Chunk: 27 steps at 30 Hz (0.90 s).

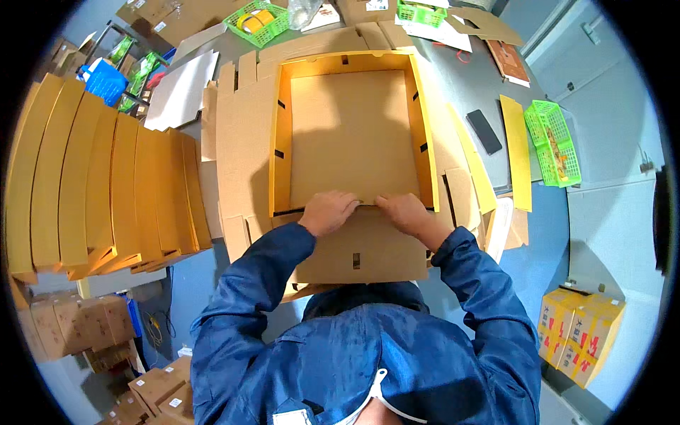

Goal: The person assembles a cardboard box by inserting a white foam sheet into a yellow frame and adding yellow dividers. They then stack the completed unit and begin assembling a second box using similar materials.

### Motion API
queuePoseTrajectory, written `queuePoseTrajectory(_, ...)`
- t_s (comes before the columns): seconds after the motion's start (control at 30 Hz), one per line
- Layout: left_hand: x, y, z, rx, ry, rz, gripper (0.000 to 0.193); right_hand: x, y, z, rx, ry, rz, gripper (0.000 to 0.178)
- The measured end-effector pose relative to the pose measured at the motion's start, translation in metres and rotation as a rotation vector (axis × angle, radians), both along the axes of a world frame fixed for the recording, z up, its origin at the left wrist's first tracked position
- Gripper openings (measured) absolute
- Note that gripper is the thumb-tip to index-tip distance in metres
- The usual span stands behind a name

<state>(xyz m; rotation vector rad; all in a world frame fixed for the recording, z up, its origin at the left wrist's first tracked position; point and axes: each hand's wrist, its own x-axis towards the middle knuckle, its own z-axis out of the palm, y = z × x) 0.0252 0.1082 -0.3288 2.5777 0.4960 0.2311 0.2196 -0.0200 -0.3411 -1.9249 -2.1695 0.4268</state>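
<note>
A shallow yellow cardboard box [353,134] lies on the table in front of me, with a brown inner bottom and dark slots in its walls. Both hands grip its near edge, close together at the middle. My left hand [329,212] has its fingers curled over that edge. A short gap away, my right hand [406,214] is closed on the same edge, thumb side inward. Between my hands and body spreads a brown cardboard flap [382,246] with a dark slot. The fingertips are partly hidden.
Tall yellow box pieces [99,170] stand in a row at left. Flat cardboard [241,142] lies under the box. To the right are a black phone [484,132], yellow strips [515,152] and a green basket [552,143]. Another green basket [257,23] holds yellow tape. Taped cartons [581,333] sit lower right.
</note>
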Motion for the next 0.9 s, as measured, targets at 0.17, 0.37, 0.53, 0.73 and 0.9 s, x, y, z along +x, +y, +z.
queuePoseTrajectory(0.17,-0.018,0.006,0.004,0.080,-0.197,-0.084,0.014,0.003,0.002,-0.009,-0.004,0.021,0.003,0.013)
queuePoseTrajectory(0.37,-0.016,0.001,-0.002,0.175,-0.104,-0.182,0.020,0.003,0.004,-0.009,-0.042,-0.004,0.015,0.015)
queuePoseTrajectory(0.53,-0.004,-0.005,-0.016,0.110,0.006,-0.076,0.036,0.002,0.006,-0.003,-0.092,-0.026,0.003,0.012)
queuePoseTrajectory(0.73,0.011,0.014,-0.022,-0.270,0.254,-0.115,0.042,-0.029,-0.016,0.017,0.084,-0.129,0.001,0.038)
queuePoseTrajectory(0.9,0.018,0.024,-0.014,-0.456,0.314,-0.197,0.045,-0.079,-0.095,0.020,-0.041,-0.057,0.262,0.056)
